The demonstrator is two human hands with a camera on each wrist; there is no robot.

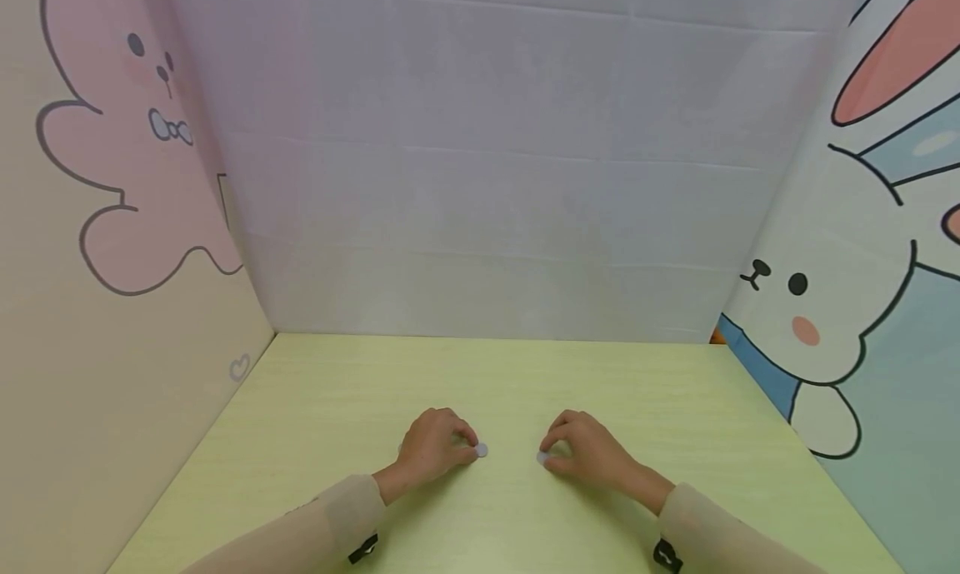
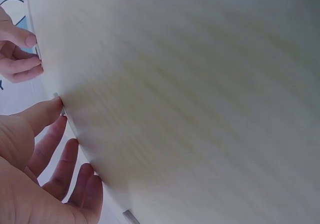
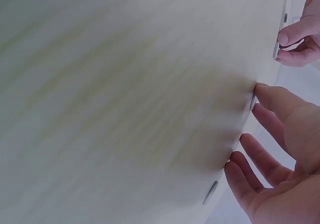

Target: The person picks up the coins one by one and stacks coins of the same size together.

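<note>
In the head view my left hand (image 1: 435, 445) is low over the table, its thumb and index finger pinching the edge of a small, thin, pale-grey disc (image 1: 482, 450). Facing it, my right hand (image 1: 588, 453) pinches a similar disc (image 1: 542, 456), which its fingers partly cover. Both pinched discs lie flat at the tabletop, a short gap apart. The left wrist view shows the held disc (image 2: 56, 96) edge-on between thumb and finger, and a loose disc (image 2: 131, 216) beyond the little finger. Another loose disc (image 3: 211, 192) lies past my right hand's outer fingers in the right wrist view.
A pale yellow-green tabletop (image 1: 480, 382) spreads under both hands. Behind it hangs a creased white sheet (image 1: 495, 182). Cartoon panels stand at the sides, a pink figure (image 1: 150, 157) on the left and a white rabbit (image 1: 832, 307) on the right.
</note>
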